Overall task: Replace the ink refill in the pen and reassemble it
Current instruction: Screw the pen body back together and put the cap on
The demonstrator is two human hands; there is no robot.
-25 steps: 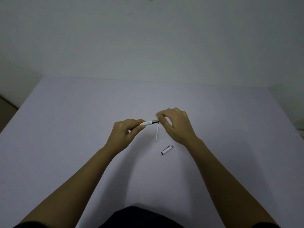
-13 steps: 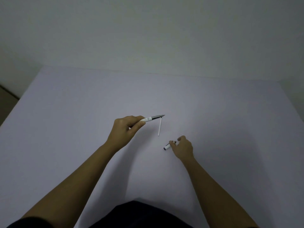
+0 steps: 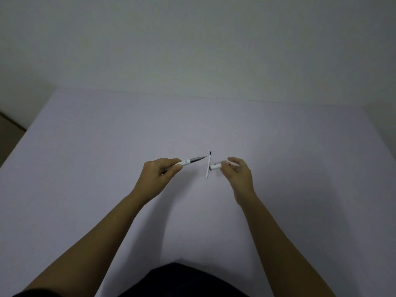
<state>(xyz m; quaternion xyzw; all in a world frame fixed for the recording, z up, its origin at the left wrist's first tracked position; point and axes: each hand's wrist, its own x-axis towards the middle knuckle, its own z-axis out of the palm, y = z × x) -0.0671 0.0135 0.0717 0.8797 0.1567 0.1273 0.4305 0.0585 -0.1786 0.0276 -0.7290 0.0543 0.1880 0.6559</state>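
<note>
A thin white refill (image 3: 208,166) lies alone on the pale table (image 3: 107,146).

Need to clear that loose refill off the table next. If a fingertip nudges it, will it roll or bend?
The refill is a thin round stick lying flat on the table, so it probably rolls sideways easily. It looks straight and likely light, so it may skitter. So slim, pinching it off the flat surface could be fiddly.

A wide, pale lavender-grey worktop (image 3: 90,159) with a smooth matte surface fills the middle and lower frame. Behind it, a plain off-white wall (image 3: 192,43) spans the upper half. At the far left edge, a dim brownish strip of floor (image 3: 8,133) shows beside the worktop's slanting side.
</note>
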